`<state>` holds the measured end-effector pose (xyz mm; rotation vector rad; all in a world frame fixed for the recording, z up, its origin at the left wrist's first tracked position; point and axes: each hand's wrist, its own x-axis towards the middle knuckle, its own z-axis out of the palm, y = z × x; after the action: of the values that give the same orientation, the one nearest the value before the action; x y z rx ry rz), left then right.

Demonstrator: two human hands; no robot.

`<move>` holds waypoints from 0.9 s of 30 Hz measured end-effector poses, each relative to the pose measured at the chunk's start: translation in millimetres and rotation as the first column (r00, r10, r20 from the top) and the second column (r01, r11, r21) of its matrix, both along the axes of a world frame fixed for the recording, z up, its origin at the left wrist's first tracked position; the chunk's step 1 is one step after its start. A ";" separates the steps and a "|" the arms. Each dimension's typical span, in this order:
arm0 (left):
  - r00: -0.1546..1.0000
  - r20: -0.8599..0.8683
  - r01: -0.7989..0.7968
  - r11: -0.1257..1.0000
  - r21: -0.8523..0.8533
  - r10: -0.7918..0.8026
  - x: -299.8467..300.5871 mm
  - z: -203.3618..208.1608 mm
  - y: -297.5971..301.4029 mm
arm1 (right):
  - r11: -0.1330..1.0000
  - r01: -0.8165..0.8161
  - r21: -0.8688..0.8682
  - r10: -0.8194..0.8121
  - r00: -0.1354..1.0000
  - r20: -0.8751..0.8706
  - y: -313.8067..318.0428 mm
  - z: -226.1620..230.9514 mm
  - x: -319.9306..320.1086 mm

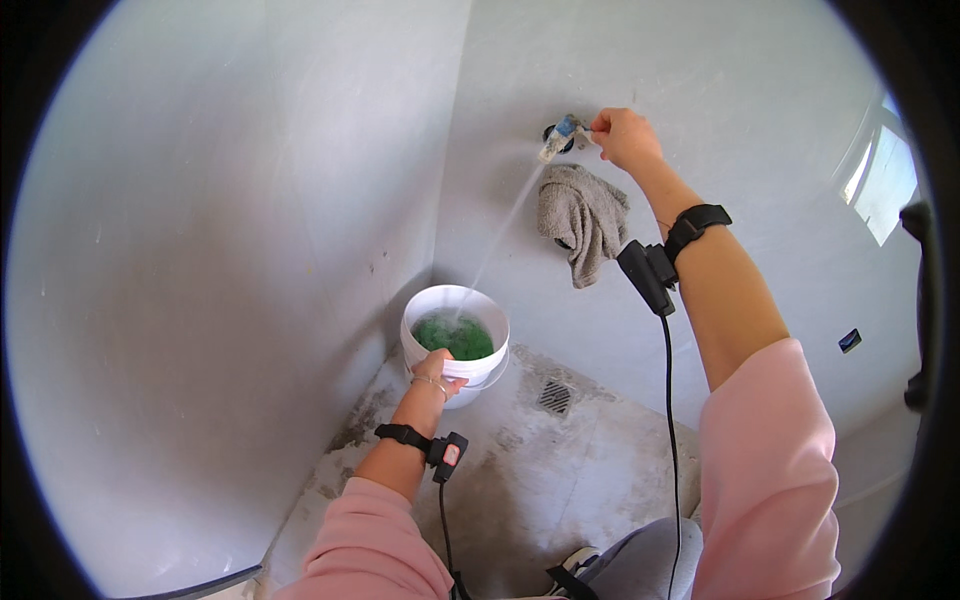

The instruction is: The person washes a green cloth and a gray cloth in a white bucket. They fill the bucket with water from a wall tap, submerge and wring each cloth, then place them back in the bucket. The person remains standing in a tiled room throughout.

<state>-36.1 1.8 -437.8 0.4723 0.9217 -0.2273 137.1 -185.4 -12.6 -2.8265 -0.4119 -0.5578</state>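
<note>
My right hand (622, 135) is raised to the wall and grips the handle of a small tap (560, 135). A thin stream of water (500, 230) runs from the tap down into a white bucket (455, 302) that stands in the corner on the floor. Green material (455, 338) lies inside the bucket. My left hand (436, 372) holds the bucket's near rim. A grey rag (582, 215) hangs on the wall just below the tap. Both wrists carry black straps with small devices and cables.
Grey plastered walls (250, 250) meet in a corner behind the bucket. A floor drain grate (555, 396) sits in the stained concrete floor right of the bucket. A window (885, 180) is at the far right. My shoe (578, 560) shows at the bottom.
</note>
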 end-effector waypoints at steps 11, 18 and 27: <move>0.959 0.266 -0.120 0.990 0.075 0.096 -29.2 -40.3 -12.9 | 0.986 -0.080 0.143 0.080 0.997 0.003 -6.3 -7.9 -0.6; 0.988 0.152 -0.053 0.944 0.327 0.003 -31.3 98.0 35.1 | 0.922 -0.147 0.358 0.056 0.966 0.253 -27.3 -35.7 -26.4; 0.883 0.433 -0.192 0.700 0.688 -0.183 -165.9 317.4 18.3 | -0.286 0.109 0.952 0.275 0.961 -0.027 -119.0 -126.8 -158.6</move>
<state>-202.0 20.2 -120.4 1.2062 0.4842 0.2809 -21.5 -304.5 -139.4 -1.0154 0.0313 -0.2083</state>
